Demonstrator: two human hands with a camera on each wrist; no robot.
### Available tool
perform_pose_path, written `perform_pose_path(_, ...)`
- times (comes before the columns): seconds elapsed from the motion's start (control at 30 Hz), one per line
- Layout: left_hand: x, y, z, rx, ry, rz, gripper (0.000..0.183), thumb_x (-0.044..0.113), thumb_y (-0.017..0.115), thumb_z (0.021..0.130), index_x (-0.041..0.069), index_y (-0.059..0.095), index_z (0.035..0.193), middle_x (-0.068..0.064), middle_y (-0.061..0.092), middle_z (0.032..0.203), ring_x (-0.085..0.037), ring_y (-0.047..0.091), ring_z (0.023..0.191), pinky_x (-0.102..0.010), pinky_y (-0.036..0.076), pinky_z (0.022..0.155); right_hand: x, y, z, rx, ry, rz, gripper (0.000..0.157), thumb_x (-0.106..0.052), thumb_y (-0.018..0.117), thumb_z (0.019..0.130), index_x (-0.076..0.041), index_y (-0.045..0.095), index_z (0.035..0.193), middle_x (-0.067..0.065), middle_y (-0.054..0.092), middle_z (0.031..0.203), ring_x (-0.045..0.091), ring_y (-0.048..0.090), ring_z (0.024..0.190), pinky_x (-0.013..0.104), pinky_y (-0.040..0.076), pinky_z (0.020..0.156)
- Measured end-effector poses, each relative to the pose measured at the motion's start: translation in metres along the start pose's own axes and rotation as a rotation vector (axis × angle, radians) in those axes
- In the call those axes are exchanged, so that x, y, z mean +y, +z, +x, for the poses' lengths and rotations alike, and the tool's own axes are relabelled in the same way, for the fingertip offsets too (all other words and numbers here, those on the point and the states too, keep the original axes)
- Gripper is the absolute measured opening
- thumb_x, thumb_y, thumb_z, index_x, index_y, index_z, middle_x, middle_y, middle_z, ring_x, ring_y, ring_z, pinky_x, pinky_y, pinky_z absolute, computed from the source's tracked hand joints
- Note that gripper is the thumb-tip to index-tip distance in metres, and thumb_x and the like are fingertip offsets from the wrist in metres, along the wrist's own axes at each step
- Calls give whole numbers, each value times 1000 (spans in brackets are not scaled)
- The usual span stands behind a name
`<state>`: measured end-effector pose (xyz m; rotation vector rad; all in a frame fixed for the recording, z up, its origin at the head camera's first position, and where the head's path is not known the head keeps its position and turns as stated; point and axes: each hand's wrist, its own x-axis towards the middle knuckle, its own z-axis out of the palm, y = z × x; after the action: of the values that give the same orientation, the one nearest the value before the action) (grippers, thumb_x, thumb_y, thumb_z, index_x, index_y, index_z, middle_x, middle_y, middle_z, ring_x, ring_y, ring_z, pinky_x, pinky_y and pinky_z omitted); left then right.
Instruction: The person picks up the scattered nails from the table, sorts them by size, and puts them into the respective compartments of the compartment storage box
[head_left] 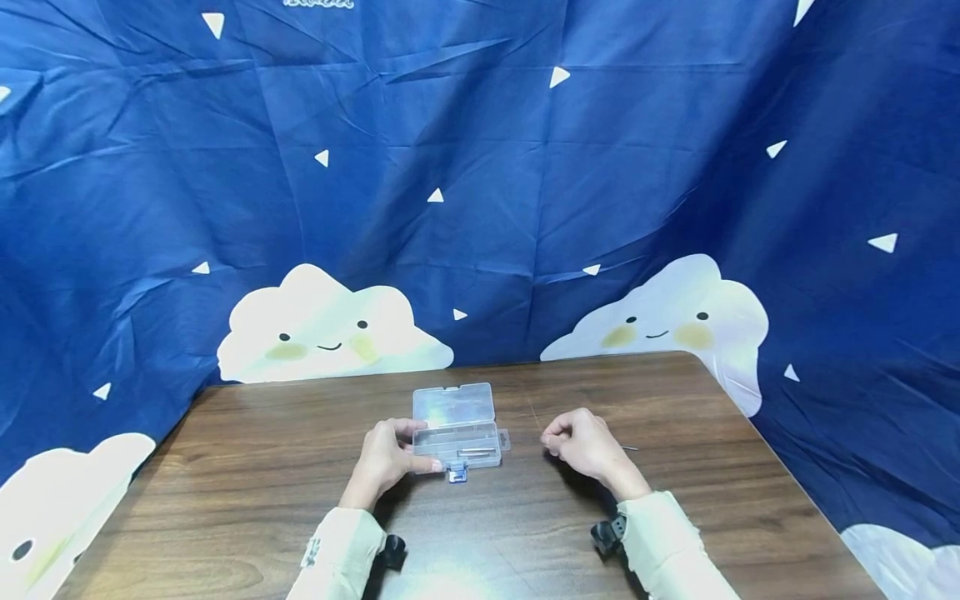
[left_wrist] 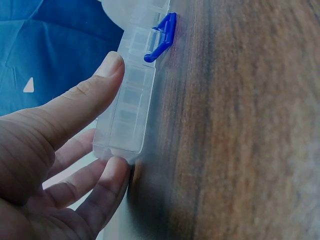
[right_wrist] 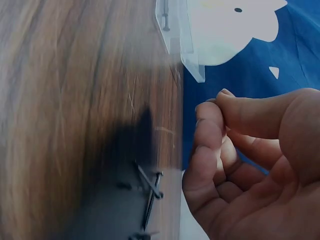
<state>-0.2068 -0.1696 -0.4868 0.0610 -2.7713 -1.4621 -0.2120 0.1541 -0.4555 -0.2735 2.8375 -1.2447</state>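
Note:
A clear plastic box [head_left: 438, 442] lies on the table with its lid [head_left: 453, 406] laid back and a blue latch [left_wrist: 167, 37] at its front. My left hand [head_left: 386, 458] grips the box's left end, thumb along the front and fingers around the end and back. Slim metal nails [head_left: 476, 452] lie in the box's right part. To the right, my right hand [head_left: 588, 446] is held above the table, thumb and index finger pinched together. A small grey sliver, seemingly a nail [right_wrist: 210, 100], shows between those fingertips, mostly hidden. Below this hand lie several loose nails [right_wrist: 152, 192].
The brown wooden table [head_left: 525, 533] ends at a blue curtain [head_left: 480, 167] with white clouds. A clear plastic tab [head_left: 505, 439] sticks out from the box's right end. A nail [head_left: 628, 447] shows just right of the right hand.

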Motion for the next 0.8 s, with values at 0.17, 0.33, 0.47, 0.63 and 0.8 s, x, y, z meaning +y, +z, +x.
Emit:
perform_pose_path(0.17,0,1,0,0,0,1,66,15,101,53,6,75,113,-6,69,91,-16,61,74,-31,51,63,9,-10,-1,26,38,10,11,-7,72,89,-10,76,79,-5,64,63,11,59,60,32,46,64)
perform_pose_path(0.33,0,1,-1,4,10,-8,67,16,101,52,5,75,113,-6,69,89,-16,62,73,-31,52,63,16,-19,-3,37,57,-4,9,-7,72,89,-9,77,81,-5,65,64,11,60,61,32,46,65)
perform_pose_path(0.47,0,0,-1,4,17,-12,67,16,101,52,4,75,113,-6,70,88,-16,63,72,-31,52,63,21,-26,-6,42,80,-15,9,-8,72,89,-10,77,83,-5,64,65,12,59,61,33,45,64)
perform_pose_path(0.63,0,0,-1,4,18,-8,68,15,101,52,4,75,113,-7,70,88,-16,63,72,-30,51,63,28,-34,-10,61,106,-29,8,-9,72,89,-11,78,83,-5,65,68,14,58,66,35,45,67)
perform_pose_path(0.8,1,-1,-2,8,32,2,68,16,101,51,4,75,113,-7,70,90,-16,63,73,-31,52,63,37,-40,-12,87,127,-70,8,-13,73,89,-12,77,82,-6,66,72,16,57,74,39,45,75)
